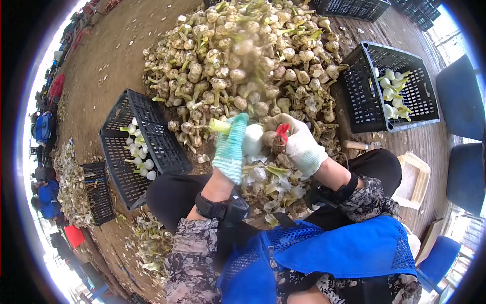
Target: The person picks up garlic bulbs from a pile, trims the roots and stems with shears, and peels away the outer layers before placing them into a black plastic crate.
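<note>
- The left hands' side: the left hand (230, 148), in a green knitted glove, is closed around a white bulb (252, 139), whose green stalk (218, 125) sticks out to the left past the fingers.
- The right hand (302, 146), in a white glove with a red tip at one finger, is curled tight against the bulb's brown root end; whether it also holds a tool I cannot tell.
- The bulb sits between both hands, raised above the person's lap, just in front of the knees.
- Below the hands, a heap of peelings (271, 183) lies on the floor between the legs.
- A black band with a device (225, 209) wraps the left wrist.
- A blue mesh apron (329, 251) covers the lap.
- Beyond the hands rises a big pile of unpeeled bulbs (243, 55).
- A black crate (161, 143) on the left holds a few peeled bulbs (137, 152).
- A second black crate (357, 97) on the right holds more peeled ones (392, 93).
- A small wooden box (412, 180) stands beside the right knee, and blue seats (460, 99) are farther right.
</note>
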Demonstrator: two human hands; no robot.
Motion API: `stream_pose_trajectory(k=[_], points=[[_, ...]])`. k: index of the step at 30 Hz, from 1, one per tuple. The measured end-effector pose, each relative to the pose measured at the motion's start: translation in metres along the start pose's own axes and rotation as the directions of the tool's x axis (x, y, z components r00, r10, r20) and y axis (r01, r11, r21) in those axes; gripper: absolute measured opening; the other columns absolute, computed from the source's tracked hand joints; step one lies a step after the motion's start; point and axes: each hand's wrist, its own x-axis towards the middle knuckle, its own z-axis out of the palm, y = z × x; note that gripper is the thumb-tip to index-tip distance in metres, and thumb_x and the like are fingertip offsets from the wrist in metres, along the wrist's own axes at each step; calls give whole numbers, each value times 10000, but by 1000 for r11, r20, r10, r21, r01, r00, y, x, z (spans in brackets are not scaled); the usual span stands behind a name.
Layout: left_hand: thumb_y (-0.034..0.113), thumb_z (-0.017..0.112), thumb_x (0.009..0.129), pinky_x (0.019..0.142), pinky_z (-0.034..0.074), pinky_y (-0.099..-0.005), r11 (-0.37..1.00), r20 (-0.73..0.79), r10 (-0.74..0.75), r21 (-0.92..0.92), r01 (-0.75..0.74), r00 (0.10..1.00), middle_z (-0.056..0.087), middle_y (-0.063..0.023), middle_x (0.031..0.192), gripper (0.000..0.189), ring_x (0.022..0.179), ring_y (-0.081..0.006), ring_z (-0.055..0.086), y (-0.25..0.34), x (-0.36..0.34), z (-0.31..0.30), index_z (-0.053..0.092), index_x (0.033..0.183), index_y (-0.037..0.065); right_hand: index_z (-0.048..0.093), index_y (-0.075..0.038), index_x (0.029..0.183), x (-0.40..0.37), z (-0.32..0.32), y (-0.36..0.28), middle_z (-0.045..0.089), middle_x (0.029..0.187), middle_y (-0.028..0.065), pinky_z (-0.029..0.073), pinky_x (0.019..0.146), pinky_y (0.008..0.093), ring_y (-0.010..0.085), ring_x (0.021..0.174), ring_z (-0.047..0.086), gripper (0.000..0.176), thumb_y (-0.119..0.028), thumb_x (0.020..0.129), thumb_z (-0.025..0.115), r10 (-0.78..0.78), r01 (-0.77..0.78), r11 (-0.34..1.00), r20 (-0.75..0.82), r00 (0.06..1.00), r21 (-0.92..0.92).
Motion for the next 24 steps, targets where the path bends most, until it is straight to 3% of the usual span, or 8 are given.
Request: stream_pose_trajectory(k=[4, 8, 11, 17, 19, 20, 23, 24], points=[[99, 574, 849, 675, 538, -270, 974, 162, -134, -158, 160, 978, 608, -98, 961, 260, 810, -179, 615, -2, 7, -12, 547, 1094, 15, 497, 6, 936, 29, -33, 35, 591, 771, 76, 470, 588, 272, 148, 673, 585, 182, -68, 810, 606, -155, 155, 988, -88, 984, -7], [35, 559, 814, 857, 495, -376, 919, 198, -16, -382, 92, 980, 610, -115, 967, 232, 954, -240, 585, 5, 2, -10, 584, 1044, 12, 527, 11, 950, 32, -49, 40, 594, 765, 90, 456, 598, 250, 156, 659, 573, 165, -53, 808, 582, 5, -14, 997, -113, 994, -76], [-38, 537, 752, 890, 476, -415, 890, 214, -37, -438, 130, 976, 611, -127, 953, 281, 960, -274, 580, -7, 11, -25, 593, 1023, 6, 584, 44, 940, 28, -50, 43, 636, 827, 143, 470, 707, 323, 249, 758, 589, 218, -140, 825, 572, 36, 164, 554, 221, 975, -816], [68, 566, 766, 788, 519, -414, 821, 45, -27, -570, 47, 999, 617, -101, 799, 70, 829, -273, 605, 6, 2, -19, 598, 784, 8, 470, 66, 1092, 7, -19, 5, 556, 1084, 111, 423, 823, 291, 162, 964, 524, 378, -143, 807, 602, -48, 81, 963, 132, 990, -257], [118, 577, 798, 733, 534, -402, 861, -17, -46, -508, 31, 999, 614, -73, 706, 108, 739, -250, 612, -1, 5, -20, 597, 773, 15, 481, 63, 1055, -5, 8, -8, 562, 1038, 93, 418, 816, 264, 132, 936, 515, 341, -110, 791, 613, 17, -5, 945, 34, 999, -326], [194, 571, 836, 671, 543, -390, 743, 22, -179, -652, 150, 984, 579, -43, 585, 184, 628, -228, 595, -1, 10, -20, 591, 752, 33, 503, 34, 1009, 4, 7, 21, 582, 955, 66, 432, 750, 239, 113, 837, 523, 259, -17, 769, 588, -255, 247, 896, 27, 967, -369], [220, 550, 852, 637, 545, -396, 739, -70, -161, -670, 74, 984, 568, -43, 560, 209, 630, -235, 595, 12, 5, -14, 587, 742, 47, 535, 6, 969, 22, -21, 30, 597, 874, 48, 441, 707, 235, 121, 778, 538, 209, 45, 765, 560, -362, 300, 765, 4, 932, -570], [308, 537, 862, 617, 548, -409, 722, -70, -152, -689, 63, 986, 586, -56, 581, 284, 648, -246, 608, 14, 6, -16, 585, 733, 59, 562, -12, 971, 25, -25, 20, 618, 867, 59, 450, 718, 247, 123, 784, 550, 206, 62, 779, 550, -188, 106, 845, -105, 977, -525]])
